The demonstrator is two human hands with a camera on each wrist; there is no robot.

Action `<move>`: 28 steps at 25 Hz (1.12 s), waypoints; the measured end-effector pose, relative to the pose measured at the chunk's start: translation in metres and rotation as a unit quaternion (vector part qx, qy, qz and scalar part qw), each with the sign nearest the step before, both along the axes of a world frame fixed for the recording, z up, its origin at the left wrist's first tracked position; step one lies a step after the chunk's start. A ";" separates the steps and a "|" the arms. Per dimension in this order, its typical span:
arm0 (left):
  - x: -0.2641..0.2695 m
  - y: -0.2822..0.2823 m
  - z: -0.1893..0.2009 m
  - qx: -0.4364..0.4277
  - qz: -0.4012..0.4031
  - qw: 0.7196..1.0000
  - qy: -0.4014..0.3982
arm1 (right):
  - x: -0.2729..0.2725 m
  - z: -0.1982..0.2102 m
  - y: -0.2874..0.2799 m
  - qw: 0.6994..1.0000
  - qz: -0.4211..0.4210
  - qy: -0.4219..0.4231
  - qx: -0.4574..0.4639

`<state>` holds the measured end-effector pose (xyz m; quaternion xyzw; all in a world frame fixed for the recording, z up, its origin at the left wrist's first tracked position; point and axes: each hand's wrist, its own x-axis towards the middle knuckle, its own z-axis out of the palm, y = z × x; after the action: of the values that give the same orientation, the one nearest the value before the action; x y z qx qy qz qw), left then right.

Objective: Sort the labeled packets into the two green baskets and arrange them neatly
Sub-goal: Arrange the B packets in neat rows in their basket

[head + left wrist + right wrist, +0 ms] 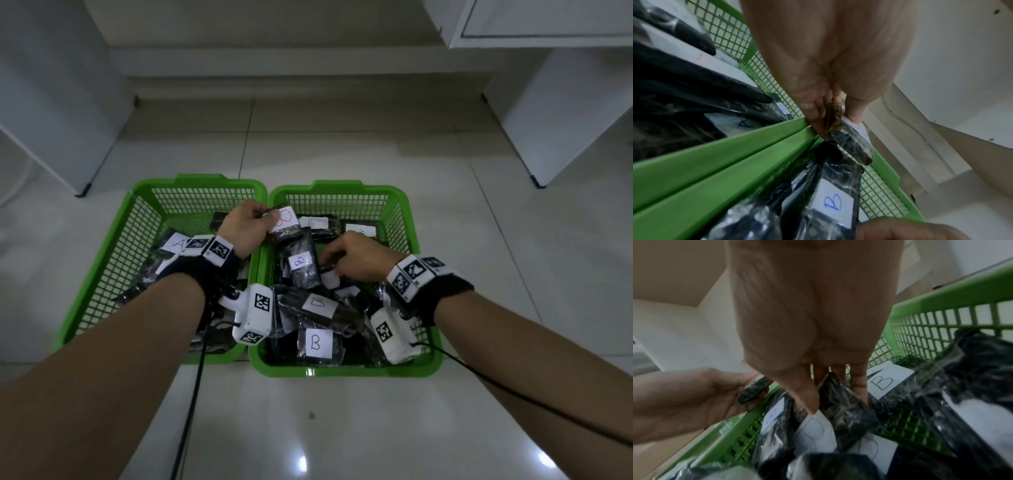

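While the left hand pinches a red-B packet and the right hand grips another packet, these crinkly pouches look light, slippery; best taken edgewise.

1. A white paper label with a red letter "B" stands on the dark plastic packet which the left hand pinches over the inner rims of the two baskets.
2. A white label with a blue "B" stands on a dark packet in the right green mesh basket.
3. A white label with a dark "B" is on a packet lying nearer in this basket.
4. The nearest packet there has a white label with "B".
5. A white label with "A" is on a packet in the left green mesh basket.
6. The black-and-white square codes on the wrist bands cannot be read as text.
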<state>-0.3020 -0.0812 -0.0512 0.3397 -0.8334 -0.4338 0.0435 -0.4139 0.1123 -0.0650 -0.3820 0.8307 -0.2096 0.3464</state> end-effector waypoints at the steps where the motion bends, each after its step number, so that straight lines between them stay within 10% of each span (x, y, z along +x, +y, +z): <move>1: -0.001 0.002 0.001 -0.020 -0.022 0.999 -0.012 | -0.002 0.003 0.002 1.000 -0.009 -0.015 0.010; 9: -0.013 0.026 0.015 -0.144 -0.155 0.977 -0.014 | -0.043 0.022 0.028 0.990 -0.101 0.069 0.065; 17: -0.017 0.065 0.014 -0.187 -0.324 0.918 -0.127 | -0.014 0.010 0.040 0.942 0.116 0.200 0.243; 22: -0.023 0.062 0.027 -0.105 -0.279 0.952 -0.075 | -0.041 0.059 0.046 0.997 -0.053 0.002 0.053; 28: -0.028 0.084 0.034 -0.085 -0.284 0.955 -0.007 | -0.048 0.073 0.036 0.915 -0.289 -0.230 -0.162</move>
<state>-0.3298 0.0029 -0.0168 0.0870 -0.9295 -0.3535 -0.0584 -0.4615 0.1478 0.0084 -0.1179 0.7572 -0.5138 0.3855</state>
